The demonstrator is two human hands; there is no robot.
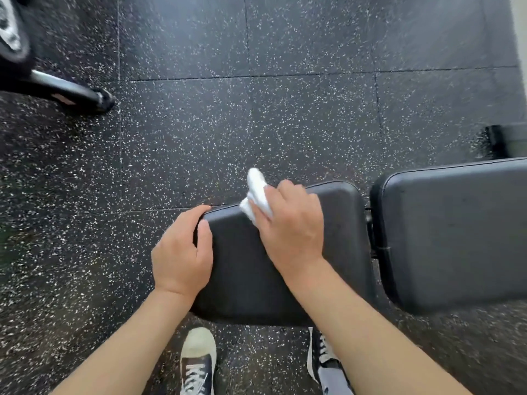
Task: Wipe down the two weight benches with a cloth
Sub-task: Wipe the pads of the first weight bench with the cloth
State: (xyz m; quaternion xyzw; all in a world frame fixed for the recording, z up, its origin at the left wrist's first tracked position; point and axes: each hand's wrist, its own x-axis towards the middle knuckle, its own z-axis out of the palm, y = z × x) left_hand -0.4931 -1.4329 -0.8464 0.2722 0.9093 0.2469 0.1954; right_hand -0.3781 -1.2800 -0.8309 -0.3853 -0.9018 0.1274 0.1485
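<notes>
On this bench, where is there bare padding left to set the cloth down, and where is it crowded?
The long back pad right of the hinge gap is bare. On the seat pad, a bare strip runs between the two wrists down to the near edge. The far left corner is crowded: the left hand has a grip on the pad's end, and the right hand presses the white cloth there.

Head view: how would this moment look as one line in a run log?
step: wiping seat pad | right hand: holds white cloth on pad | left hand: grips pad's end | back pad: untouched
</notes>
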